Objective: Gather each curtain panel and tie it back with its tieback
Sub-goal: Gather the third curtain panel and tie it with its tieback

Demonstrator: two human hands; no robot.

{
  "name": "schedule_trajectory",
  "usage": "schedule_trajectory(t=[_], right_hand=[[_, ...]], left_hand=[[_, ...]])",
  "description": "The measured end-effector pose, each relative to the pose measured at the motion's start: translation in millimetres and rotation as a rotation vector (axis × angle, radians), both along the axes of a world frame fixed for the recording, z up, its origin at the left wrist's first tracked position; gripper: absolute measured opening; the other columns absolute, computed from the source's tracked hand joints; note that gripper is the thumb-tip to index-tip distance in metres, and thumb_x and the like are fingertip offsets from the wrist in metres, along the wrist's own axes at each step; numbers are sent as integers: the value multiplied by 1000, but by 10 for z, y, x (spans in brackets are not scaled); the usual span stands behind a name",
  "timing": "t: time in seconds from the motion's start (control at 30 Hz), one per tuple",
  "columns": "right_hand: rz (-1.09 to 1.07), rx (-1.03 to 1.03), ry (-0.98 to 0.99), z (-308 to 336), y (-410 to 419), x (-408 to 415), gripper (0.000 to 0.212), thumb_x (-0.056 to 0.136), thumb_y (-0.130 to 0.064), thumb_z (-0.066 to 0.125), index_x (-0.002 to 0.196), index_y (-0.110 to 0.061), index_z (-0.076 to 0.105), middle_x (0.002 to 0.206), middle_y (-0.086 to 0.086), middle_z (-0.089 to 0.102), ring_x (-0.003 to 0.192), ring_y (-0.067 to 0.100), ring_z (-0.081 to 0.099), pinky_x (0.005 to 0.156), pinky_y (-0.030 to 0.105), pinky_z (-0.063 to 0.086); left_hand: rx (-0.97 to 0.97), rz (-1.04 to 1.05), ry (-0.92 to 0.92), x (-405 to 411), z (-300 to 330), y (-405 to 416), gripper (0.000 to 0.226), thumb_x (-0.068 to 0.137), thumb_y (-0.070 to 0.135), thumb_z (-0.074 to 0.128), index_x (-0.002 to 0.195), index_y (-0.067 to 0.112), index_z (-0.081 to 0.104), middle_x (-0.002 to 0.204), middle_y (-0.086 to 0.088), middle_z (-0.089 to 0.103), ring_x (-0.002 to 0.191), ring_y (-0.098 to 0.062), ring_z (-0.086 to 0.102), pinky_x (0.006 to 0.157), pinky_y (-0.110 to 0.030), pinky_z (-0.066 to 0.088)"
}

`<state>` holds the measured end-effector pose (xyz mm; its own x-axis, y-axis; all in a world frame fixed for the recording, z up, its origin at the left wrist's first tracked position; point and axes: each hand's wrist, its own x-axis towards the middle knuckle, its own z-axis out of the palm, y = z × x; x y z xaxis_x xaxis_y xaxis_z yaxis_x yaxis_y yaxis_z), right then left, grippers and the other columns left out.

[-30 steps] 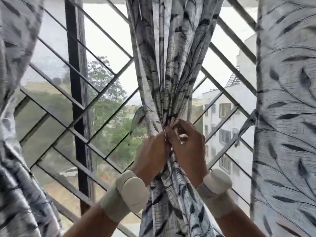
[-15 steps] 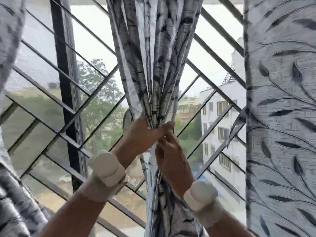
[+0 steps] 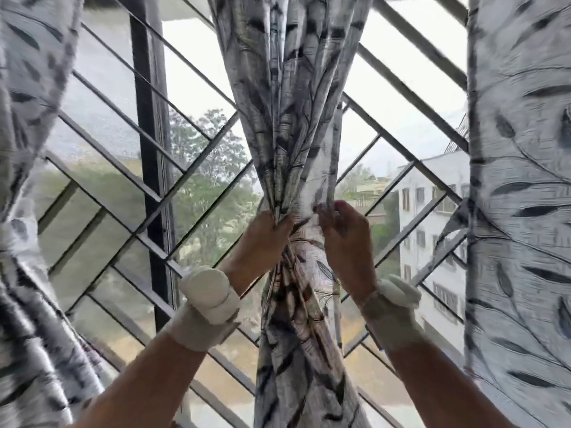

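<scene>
Far left of frame: one curtain panel (image 3: pixel 27 211) hangs blurred, leaf print, bunched partway down; can't tell if it's tied.

Left-centre: window grille (image 3: pixel 197 168), flat metal bars on diagonals, dark upright post behind; trees & haze beyond.

Centre: middle curtain panel (image 3: pixel 296 134) gathered into tight pleats, waist pinched approx mid-frame. Left hand (image 3: pixel 265 239) clenched on the pleats at the waist, padded wrist strap below it. Right hand (image 3: pixel 343 233) just beside it, fingertips (image 3: pixel 321 211) pinching a pale strip of same-print cloth wrapped round the bundle. Prob. the tieback (image 3: pixel 304 208), though it blends w/ the panel.

Step in hand, my read: cinching the band. Do it well by keeping the left-hand clamp firm so the pleats don't fan out, pulling the strip snug & level, then fastening before letting go.

Fabric: thin, crisp woven, creases sharply, slightly slubby.

Right edge: third panel (image 3: pixel 519 211) hangs flat & wide, ungathered.
</scene>
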<state>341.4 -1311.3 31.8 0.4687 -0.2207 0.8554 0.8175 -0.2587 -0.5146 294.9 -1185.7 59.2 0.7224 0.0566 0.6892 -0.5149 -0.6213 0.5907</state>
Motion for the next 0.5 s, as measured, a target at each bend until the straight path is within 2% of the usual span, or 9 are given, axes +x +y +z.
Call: schedule_trajectory(t=[0.07,0.1,0.17,0.23,0.27,0.33,0.4,0.47,0.5], right_hand=[[-8,-73,-13,-49,97,-79,19,94,-2,51,100,-9,68,78,-6,64,61,-5,53,58,12,40],[40,-99,-4,-75,159,-115,20,95,-5,49,106,-7,66,88,-2,68,70,-10,57,65,6,42],[200,-108,55,-126,272,-214,34,96,-26,44,118,-7,62,110,5,69,99,-3,63,89,17,49],[304,-131,62,-153,288,-275,47,94,-40,44,128,-10,57,122,4,66,114,10,60,98,27,47],[296,-186,39,-147,265,-284,46,94,-39,50,129,-10,55,122,3,65,112,9,60,96,23,46],[200,-255,-8,-134,203,-257,37,93,-19,60,127,-7,56,114,-1,67,98,2,59,83,9,44],[177,-217,-6,-141,151,-199,34,90,0,55,124,-5,59,98,-6,63,77,-2,58,72,7,42],[192,-209,23,-162,124,-138,29,91,5,49,118,2,59,86,-8,56,64,-10,51,65,8,39],[187,-200,27,-164,131,-128,26,92,7,47,115,6,58,83,-9,54,61,-13,49,62,4,36]], left_hand=[[70,99,-91,92,-133,-51,16,92,14,53,78,7,50,75,-18,61,72,-29,59,58,-32,36],[110,99,-142,110,-231,-94,4,90,9,53,90,6,53,86,-19,65,81,-31,63,61,-33,39],[189,39,-200,161,-447,-166,33,93,9,48,126,5,47,117,-15,62,107,-27,60,83,-30,47],[246,7,-240,154,-610,-202,46,95,11,42,140,6,36,137,-10,49,127,-17,47,104,-34,41],[265,-37,-264,129,-660,-191,46,93,8,42,138,3,37,136,-6,49,128,-9,44,105,-30,39],[281,-172,-240,40,-728,-122,44,87,1,45,131,-2,45,123,4,53,115,8,47,97,-10,37],[220,-230,-210,-41,-751,-13,40,89,6,51,129,8,53,118,8,60,105,14,52,89,-4,38],[-95,-134,-217,17,-720,122,30,90,14,60,119,20,62,101,3,72,82,18,57,74,-7,43],[-260,-66,-188,107,-684,201,35,86,24,66,121,21,61,96,2,72,76,18,56,70,-8,44]])
